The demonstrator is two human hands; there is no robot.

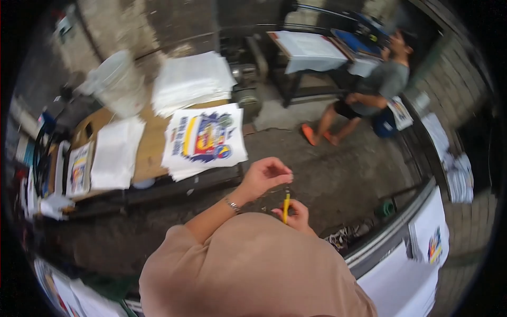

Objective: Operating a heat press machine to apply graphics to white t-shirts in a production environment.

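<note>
My right hand point(298, 216), close to the front of my shirt, grips a slim yellow tool point(286, 208) that points upward. Its narrow dark metal end is too blurred to identify. Just above that end is my left hand point(269, 174), a metal watch band on the wrist, with thumb and fingertips brought together. Whether something small is pinched there cannot be made out. To the left of this hand, a stack of white sheets with a colourful print point(206, 138) lies on a wooden table point(152, 160).
White stacks point(192, 81) point(118, 154) and a whitish plastic bucket point(121, 85) share the table. At the far right a person point(382, 79) in orange slippers sits by a black-framed printing table point(313, 47). A rail point(390, 224) runs along my right, with white sheets point(408, 277) beyond it.
</note>
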